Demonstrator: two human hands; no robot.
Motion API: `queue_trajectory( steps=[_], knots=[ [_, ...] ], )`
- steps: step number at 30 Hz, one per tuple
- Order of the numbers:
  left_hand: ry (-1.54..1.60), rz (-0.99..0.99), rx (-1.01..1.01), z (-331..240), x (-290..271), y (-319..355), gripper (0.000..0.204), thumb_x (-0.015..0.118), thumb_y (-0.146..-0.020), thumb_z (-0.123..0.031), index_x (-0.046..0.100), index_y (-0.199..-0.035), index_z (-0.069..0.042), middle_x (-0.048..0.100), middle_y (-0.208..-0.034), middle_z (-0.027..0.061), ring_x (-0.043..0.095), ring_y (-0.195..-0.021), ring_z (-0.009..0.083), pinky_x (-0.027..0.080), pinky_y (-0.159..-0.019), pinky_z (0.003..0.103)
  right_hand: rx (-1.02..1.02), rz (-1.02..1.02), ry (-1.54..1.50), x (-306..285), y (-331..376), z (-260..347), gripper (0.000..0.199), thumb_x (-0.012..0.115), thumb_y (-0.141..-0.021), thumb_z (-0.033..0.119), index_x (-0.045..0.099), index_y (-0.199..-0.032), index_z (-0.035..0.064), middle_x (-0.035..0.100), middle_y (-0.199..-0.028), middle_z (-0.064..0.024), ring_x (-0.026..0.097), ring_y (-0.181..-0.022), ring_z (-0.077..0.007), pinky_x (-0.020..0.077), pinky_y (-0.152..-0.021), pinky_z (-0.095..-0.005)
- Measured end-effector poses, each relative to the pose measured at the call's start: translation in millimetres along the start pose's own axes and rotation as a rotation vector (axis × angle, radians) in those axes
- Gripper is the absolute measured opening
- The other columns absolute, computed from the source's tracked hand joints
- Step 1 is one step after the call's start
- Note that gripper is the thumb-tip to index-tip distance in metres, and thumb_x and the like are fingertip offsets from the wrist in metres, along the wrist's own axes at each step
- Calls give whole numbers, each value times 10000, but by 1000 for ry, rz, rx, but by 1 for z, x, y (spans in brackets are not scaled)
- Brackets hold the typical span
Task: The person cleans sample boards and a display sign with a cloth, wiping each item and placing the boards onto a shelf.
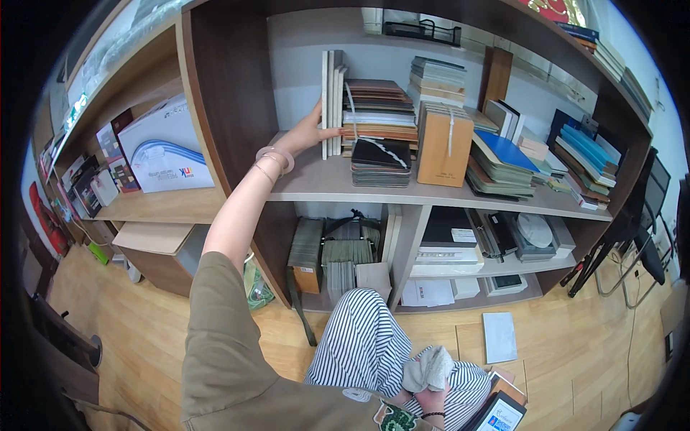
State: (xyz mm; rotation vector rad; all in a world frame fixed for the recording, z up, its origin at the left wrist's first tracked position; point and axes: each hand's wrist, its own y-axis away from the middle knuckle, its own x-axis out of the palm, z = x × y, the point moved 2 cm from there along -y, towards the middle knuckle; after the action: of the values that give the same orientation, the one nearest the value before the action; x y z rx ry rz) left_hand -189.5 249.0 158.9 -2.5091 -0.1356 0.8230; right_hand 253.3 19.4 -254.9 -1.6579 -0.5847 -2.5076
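My left hand [310,133] reaches out to the shelf and grips a few thin, pale upright slabs [330,104], thumb across their front edges and fingers round their left side. Immediately right of them lies a stack of brown and cream flat boards [377,108] tied with white string. A smaller stack of dark cards [381,164] sits in front of it, also tied. Down by my lap, my right hand [433,397] is closed on a crumpled grey cloth [428,370]. Part of that hand is hidden under the cloth.
Further right on the shelf [323,187] stand a tied tan block of boards [442,147], a blue-topped pile [507,154] and books [586,158]. Lower compartments hold boxes and binders [348,251]. A grey panel [499,337] lies on the wooden floor; a tablet-like device [501,415] is beside my leg.
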Motion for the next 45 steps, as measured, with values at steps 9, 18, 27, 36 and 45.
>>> queue_trajectory(
  steps=[9,18,27,36,45],
  knots=[
    [-687,-389,57,-63,10,41,784,658,-763,-224,183,-1366,-63,464,-1218,230,452,-1136,334,388,-911,349,65,16,-113,-20,-8,-4,457,390,-846,261,433,-1236,26,480,-1231,-157,439,-1148,-310,305,-998,-444],
    [-332,719,-390,-68,193,339,243,561,-769,-270,623,-814,-39,619,-723,123,584,-639,279,454,-585,347,108,-6,-16,11,11,7,462,373,-882,265,379,-1283,35,446,-1271,-148,431,-1171,-286,310,-1006,-406],
    [349,1045,-1156,-50,183,409,519,390,-889,-485,633,-956,-32,635,-848,70,555,-777,124,429,-733,249,169,-33,-167,-16,-2,-4,458,410,-879,254,382,-1280,34,464,-1254,-144,440,-1165,-282,322,-1000,-407],
    [309,1387,-647,-59,191,424,493,396,-884,-445,604,-973,-7,611,-803,133,553,-734,209,432,-728,313,140,31,-126,-11,1,-3,438,412,-890,246,375,-1283,57,452,-1268,-117,435,-1164,-266,345,-978,-418],
    [192,1270,-682,-77,167,440,475,380,-885,-439,617,-910,-28,600,-780,152,562,-690,231,434,-675,326,213,-144,331,-13,2,-10,487,413,-900,374,355,-1299,101,459,-1249,-96,494,-1094,-236,448,-861,-371]
  ],
)
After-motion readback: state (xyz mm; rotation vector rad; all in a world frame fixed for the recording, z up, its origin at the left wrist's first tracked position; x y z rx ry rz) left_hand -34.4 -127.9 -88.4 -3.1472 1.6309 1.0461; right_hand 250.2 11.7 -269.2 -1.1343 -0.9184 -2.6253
